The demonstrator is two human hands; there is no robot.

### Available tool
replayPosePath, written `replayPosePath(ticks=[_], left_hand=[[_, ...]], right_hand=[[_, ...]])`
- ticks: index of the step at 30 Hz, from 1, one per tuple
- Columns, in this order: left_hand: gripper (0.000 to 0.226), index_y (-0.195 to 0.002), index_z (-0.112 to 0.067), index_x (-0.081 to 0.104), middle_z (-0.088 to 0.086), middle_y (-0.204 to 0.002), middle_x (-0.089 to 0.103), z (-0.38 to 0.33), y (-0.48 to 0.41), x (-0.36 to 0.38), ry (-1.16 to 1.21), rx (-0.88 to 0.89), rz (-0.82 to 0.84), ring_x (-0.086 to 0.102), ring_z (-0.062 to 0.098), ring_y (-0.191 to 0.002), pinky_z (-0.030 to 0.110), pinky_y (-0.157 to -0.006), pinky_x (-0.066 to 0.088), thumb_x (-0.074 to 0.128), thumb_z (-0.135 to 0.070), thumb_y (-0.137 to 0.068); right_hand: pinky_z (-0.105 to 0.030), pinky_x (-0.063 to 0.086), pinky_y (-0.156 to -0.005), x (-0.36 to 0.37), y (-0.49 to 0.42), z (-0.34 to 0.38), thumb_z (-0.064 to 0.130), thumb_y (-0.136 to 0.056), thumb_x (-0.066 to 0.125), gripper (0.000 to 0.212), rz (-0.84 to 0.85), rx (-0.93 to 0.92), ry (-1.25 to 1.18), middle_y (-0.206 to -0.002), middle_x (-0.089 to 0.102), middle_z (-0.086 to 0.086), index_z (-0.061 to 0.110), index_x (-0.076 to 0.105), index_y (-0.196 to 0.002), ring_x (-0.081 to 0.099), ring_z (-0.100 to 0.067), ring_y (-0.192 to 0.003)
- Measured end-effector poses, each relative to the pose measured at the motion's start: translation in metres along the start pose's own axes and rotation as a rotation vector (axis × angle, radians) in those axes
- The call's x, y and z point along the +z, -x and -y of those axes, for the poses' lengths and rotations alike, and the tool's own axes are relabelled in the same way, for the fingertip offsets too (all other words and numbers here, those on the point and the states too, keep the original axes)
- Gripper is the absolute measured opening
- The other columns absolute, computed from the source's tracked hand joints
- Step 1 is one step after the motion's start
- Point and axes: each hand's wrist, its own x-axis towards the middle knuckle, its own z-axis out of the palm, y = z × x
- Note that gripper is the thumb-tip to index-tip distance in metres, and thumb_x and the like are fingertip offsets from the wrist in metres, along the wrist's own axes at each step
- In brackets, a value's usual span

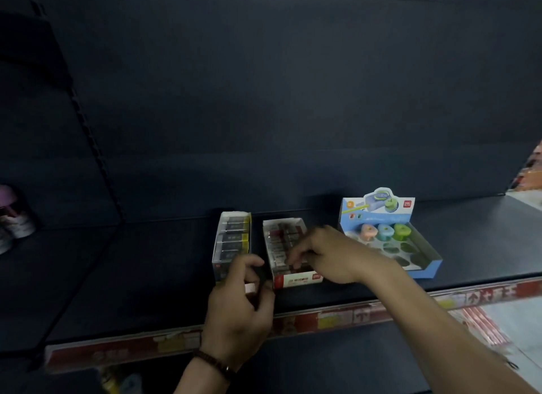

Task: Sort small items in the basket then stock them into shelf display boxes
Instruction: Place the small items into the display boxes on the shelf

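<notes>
Two narrow display boxes of erasers stand side by side on the dark shelf (146, 276). The left box (231, 241) has yellow trim and dark-sleeved erasers. The right box (296, 279) has a red front and is nearly full. My left hand (240, 302) holds a small stack of erasers (252, 288) in front of the gap between the boxes. My right hand (325, 255) reaches over the red box, its fingertips pinching an eraser (293, 263) at the box's front rows.
A blue display box (422, 264) with pink, blue and green sharpeners stands at the right. Small bottles (14, 214) sit at the far left. A red price strip (322, 317) runs along the shelf's front edge. Packaged goods lie lower right.
</notes>
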Motion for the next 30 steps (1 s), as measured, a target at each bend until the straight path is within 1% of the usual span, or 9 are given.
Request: replayPosePath(ticks=[2,5,7,9,11,16,21,26,30], left_hand=[[0.047,-0.119,-0.03,0.051,-0.015,-0.096,0.061,-0.014,0.007,-0.006,0.187,-0.036,0.079,0.06,0.013,-0.071,0.026,-0.058,0.049,0.058,0.008,-0.092],[0.038,-0.116,-0.022,0.05,-0.007,-0.102,0.066,-0.025,0.005,-0.002,0.356,-0.133,0.115,0.067,0.017,-0.088,0.031,-0.078,0.059,0.045,0.012,-0.102],[0.027,-0.117,-0.015,0.06,0.002,-0.111,0.072,-0.027,-0.001,0.001,0.49,-0.202,0.119,0.073,0.018,-0.101,0.032,-0.086,0.061,0.051,0.007,-0.104],[0.024,-0.117,-0.02,0.072,-0.001,-0.116,0.075,-0.029,-0.006,0.001,0.529,-0.215,0.115,0.072,0.016,-0.111,0.032,-0.092,0.06,0.063,-0.004,-0.101],[0.026,-0.116,-0.023,0.077,-0.003,-0.114,0.077,-0.028,-0.009,0.002,0.589,-0.251,0.075,0.074,0.016,-0.11,0.033,-0.089,0.062,0.071,-0.007,-0.097],[0.023,-0.113,-0.025,0.079,-0.006,-0.11,0.08,-0.024,-0.017,0.009,0.636,-0.336,0.057,0.075,0.015,-0.104,0.035,-0.087,0.064,0.066,-0.01,-0.101],[0.021,-0.113,-0.004,0.074,0.011,-0.109,0.078,-0.032,-0.023,0.019,0.803,-0.376,0.092,0.076,0.026,-0.106,0.034,-0.086,0.064,0.057,0.002,-0.103],[0.019,-0.112,-0.002,0.073,0.009,-0.107,0.08,-0.037,-0.029,0.024,0.832,-0.37,0.141,0.077,0.025,-0.104,0.03,-0.085,0.063,0.061,0.005,-0.1],[0.019,-0.113,-0.004,0.076,0.008,-0.109,0.08,-0.034,-0.033,0.022,0.82,-0.362,0.136,0.078,0.024,-0.103,0.03,-0.085,0.063,0.065,0.003,-0.098]], right_hand=[[0.0,0.039,-0.077,0.001,0.011,-0.002,0.001,-0.095,0.057,0.042,-0.203,0.01,-0.111,-0.094,0.073,0.023,0.032,0.084,-0.104,0.063,0.013,-0.089],[-0.003,0.041,-0.075,0.007,0.024,-0.002,-0.005,-0.09,0.059,0.044,-0.389,-0.018,-0.22,-0.086,0.072,0.026,0.03,0.085,-0.097,0.065,0.012,-0.089],[-0.011,0.049,-0.083,0.012,0.03,0.003,-0.005,-0.09,0.064,0.044,-0.437,-0.061,-0.301,-0.091,0.077,0.025,0.034,0.084,-0.096,0.069,0.007,-0.095],[-0.018,0.054,-0.087,0.016,0.037,0.008,-0.002,-0.09,0.069,0.04,-0.5,-0.094,-0.406,-0.096,0.078,0.024,0.034,0.083,-0.097,0.073,-0.001,-0.099],[-0.021,0.057,-0.087,0.021,0.044,0.01,-0.001,-0.089,0.076,0.033,-0.551,-0.104,-0.491,-0.097,0.079,0.019,0.029,0.083,-0.098,0.075,-0.005,-0.097],[-0.03,0.06,-0.085,0.033,0.055,0.011,0.013,-0.086,0.087,0.021,-0.551,-0.042,-0.592,-0.095,0.079,0.011,0.031,0.082,-0.096,0.075,-0.011,-0.092],[-0.025,0.058,-0.078,0.037,0.054,0.019,0.007,-0.082,0.09,0.021,-0.653,-0.064,-0.693,-0.086,0.078,0.004,0.027,0.085,-0.087,0.075,-0.013,-0.083],[-0.03,0.06,-0.08,0.032,0.052,0.019,0.007,-0.082,0.09,0.02,-0.63,-0.087,-0.733,-0.09,0.08,0.004,0.023,0.085,-0.092,0.077,-0.017,-0.087],[-0.037,0.062,-0.085,0.027,0.052,0.013,0.001,-0.087,0.084,0.026,-0.57,-0.111,-0.653,-0.094,0.08,0.003,0.023,0.084,-0.101,0.076,-0.021,-0.092]])
